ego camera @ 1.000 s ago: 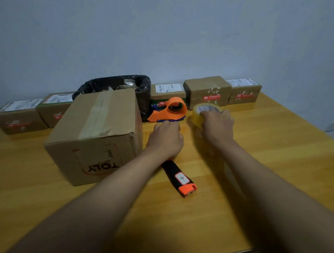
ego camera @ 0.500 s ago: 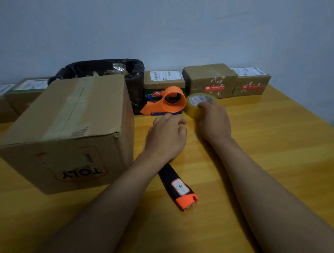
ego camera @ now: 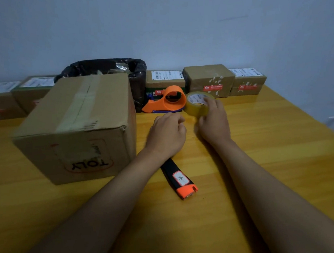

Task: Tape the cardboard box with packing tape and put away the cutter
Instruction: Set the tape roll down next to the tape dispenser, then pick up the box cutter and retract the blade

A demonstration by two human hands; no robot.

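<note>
Head camera looks down at a yellow wooden bench (ego camera: pixel 257 172) with a blue wall behind it. The big cardboard box (ego camera: pixel 77 124) sits on the left part of the bench, with old tape down the middle of its top, and its right side is close to the left arm. The right hand (ego camera: pixel 212 119) holds the roll of packing tape (ego camera: pixel 196 104), fingers curled over its top and side, and the roll stands on its edge just beside the orange tape holder (ego camera: pixel 168 101). The left hand (ego camera: pixel 167 133) is curled into a loose fist near the roll; I cannot tell if it pinches the end of the tape. The black and orange cutter (ego camera: pixel 179 178) lies flat on the bench under the left wrist, orange end pointing to the near edge. A black bin (ego camera: pixel 106 70) and a row of small brown parcels (ego camera: pixel 208 79) line the back edge by the wall. The right side and the front of the bench have lots of open room. Compared with half a second ago, the big box sits a little farther from the camera, the hands are almost in the same spot, and the cutter has not moved.
</note>
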